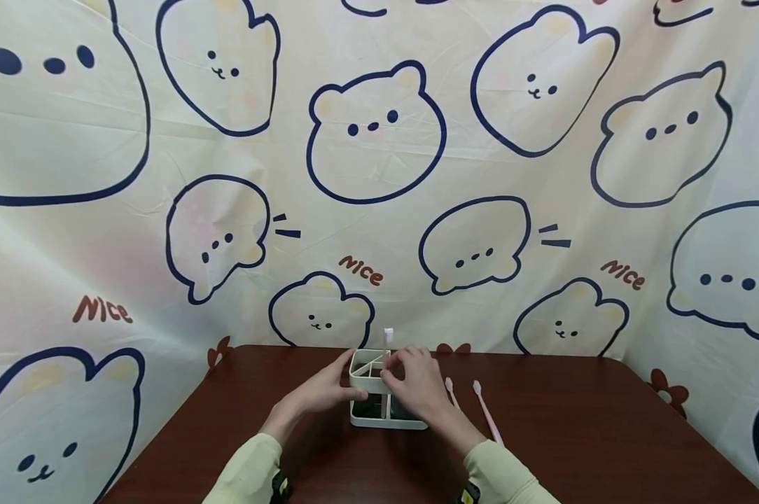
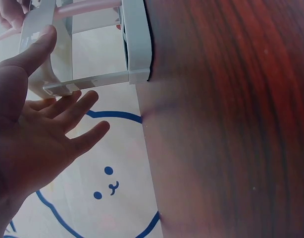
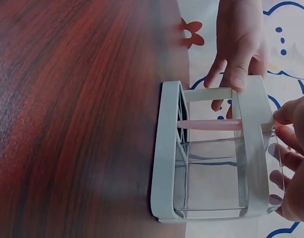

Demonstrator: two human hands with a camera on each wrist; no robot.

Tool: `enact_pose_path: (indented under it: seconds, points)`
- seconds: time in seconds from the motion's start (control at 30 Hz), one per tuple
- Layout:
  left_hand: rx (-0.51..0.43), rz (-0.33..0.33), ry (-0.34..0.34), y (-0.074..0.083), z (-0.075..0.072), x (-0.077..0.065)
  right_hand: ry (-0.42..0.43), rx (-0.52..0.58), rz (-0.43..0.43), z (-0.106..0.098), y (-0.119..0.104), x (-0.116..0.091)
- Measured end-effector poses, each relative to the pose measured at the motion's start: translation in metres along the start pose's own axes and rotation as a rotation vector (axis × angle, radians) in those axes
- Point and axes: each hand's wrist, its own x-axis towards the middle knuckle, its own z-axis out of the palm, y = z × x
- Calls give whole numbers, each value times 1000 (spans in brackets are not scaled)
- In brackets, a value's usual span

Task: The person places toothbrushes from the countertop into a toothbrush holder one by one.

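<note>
A pale grey-white toothbrush holder (image 1: pixel 370 423) with a divided top stands on the table. In the right wrist view, a clear cup (image 3: pixel 214 186) sits within its frame (image 3: pixel 164 163). A pink toothbrush (image 3: pixel 211 125) stands upright through the top, its white head (image 1: pixel 388 334) up and its handle end at the base. My left hand (image 1: pixel 319 388) steadies the holder's upper left side, thumb in front and fingers spread behind. With thumb and forefinger my right hand (image 1: pixel 420 385) pinches the toothbrush just above the top frame; its other fingers are partly hidden behind the cup.
Two more toothbrushes, one pink (image 1: pixel 489 416) and one partly hidden behind my right forearm (image 1: pixel 450 387), lie to the right on the dark wooden table (image 1: pixel 581 427). A cloth printed with bears (image 1: pixel 376 161) hangs behind the table's back edge.
</note>
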Motion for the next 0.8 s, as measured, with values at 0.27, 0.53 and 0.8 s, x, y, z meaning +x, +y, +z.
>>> enact_pose_path:
  seconds: [0.27,0.53,0.8]
  points:
    - [3,-4,3,-1,0,1,-11,17,17,-7,2,-3]
    - [-11,-16,6,-1,1,0,22,36,12,-17,10,-10]
    - [-8,-27,23,0,2,0,62,42,-7,-29,24,-14]
